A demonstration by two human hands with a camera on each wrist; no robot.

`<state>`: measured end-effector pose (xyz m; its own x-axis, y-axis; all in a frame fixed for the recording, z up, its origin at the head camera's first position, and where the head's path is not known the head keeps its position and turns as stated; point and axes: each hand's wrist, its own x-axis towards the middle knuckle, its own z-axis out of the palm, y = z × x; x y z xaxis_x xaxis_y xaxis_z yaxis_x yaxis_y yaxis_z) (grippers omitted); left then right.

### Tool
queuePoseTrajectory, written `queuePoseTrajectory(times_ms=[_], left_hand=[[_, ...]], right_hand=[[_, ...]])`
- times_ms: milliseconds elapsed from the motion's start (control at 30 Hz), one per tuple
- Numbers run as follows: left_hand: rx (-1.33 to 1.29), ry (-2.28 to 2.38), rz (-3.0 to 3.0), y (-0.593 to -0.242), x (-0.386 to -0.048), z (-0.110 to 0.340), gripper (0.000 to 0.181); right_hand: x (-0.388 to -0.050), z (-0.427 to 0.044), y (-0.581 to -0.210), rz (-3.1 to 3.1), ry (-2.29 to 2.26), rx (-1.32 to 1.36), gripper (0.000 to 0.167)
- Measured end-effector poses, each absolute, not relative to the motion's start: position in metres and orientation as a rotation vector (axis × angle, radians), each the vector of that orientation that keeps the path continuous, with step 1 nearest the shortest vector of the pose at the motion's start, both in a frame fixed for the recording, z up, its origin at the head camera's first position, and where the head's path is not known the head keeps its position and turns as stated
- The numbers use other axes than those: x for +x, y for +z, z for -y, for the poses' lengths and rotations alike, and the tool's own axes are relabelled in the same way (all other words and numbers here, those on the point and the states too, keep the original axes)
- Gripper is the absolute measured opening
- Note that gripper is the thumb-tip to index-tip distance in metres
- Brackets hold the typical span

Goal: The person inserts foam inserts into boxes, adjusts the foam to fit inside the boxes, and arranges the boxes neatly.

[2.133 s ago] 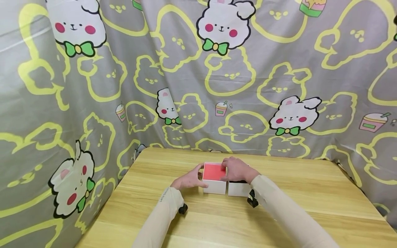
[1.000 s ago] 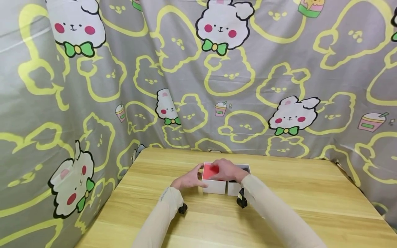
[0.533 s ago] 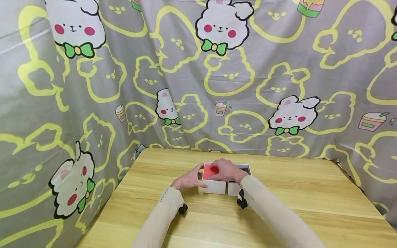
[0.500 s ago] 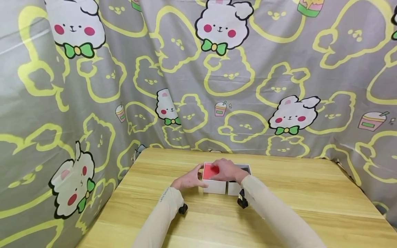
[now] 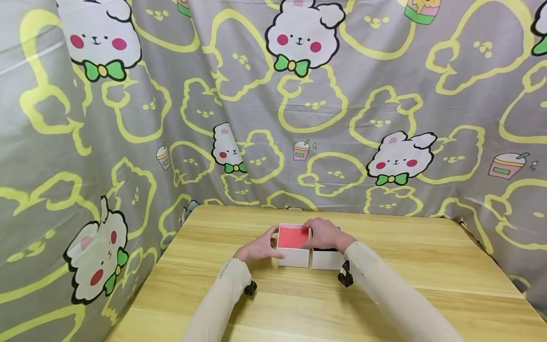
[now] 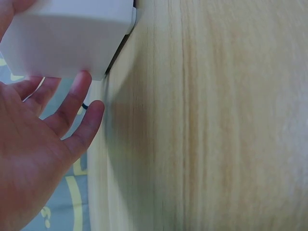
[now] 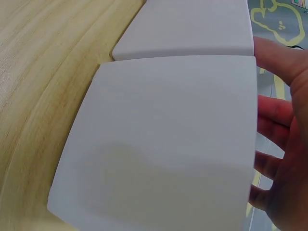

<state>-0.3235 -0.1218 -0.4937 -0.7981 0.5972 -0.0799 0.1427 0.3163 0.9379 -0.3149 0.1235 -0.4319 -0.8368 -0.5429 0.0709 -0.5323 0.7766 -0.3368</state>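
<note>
Two white boxes stand side by side on the table. Red flat material (image 5: 292, 236), perhaps paper or card, shows inside the left box (image 5: 293, 257). My left hand (image 5: 258, 248) holds that box by its left side, thumb at the front, fingertips on the wall in the left wrist view. Over the gap between the boxes, my right hand (image 5: 326, 235) reaches down to the red material's right edge. Its fingertips are partly hidden, so whether they pinch anything is unclear. Beneath the right hand is the right box (image 5: 328, 260), dark inside; its white front (image 7: 159, 134) fills the right wrist view.
The light wooden table (image 5: 282, 304) extends around both boxes. Behind it and along the left hangs a grey curtain (image 5: 256, 109) with cartoon prints. A black wrist device (image 5: 345, 274) hangs below the right sleeve.
Half a second ago my right hand lay farther left, over the red material; now it has drawn back right, showing more red. The left hand and boxes keep their places.
</note>
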Motion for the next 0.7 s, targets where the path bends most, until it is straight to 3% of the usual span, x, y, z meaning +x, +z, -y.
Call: queuePoseTrajectory(times_ms=[467, 700], left_hand=[[0.657, 1.444, -2.210, -0.491, -0.316, 0.117, 0.095], [0.623, 1.395, -2.224, -0.485, -0.308, 0.120, 0.105]], right_hand=[[-0.310, -0.132, -0.437, -2.909, -0.635, -0.919, 0.047], [-0.300, -0.146, -0.431, -2.967, -0.735, -1.005, 0.050]])
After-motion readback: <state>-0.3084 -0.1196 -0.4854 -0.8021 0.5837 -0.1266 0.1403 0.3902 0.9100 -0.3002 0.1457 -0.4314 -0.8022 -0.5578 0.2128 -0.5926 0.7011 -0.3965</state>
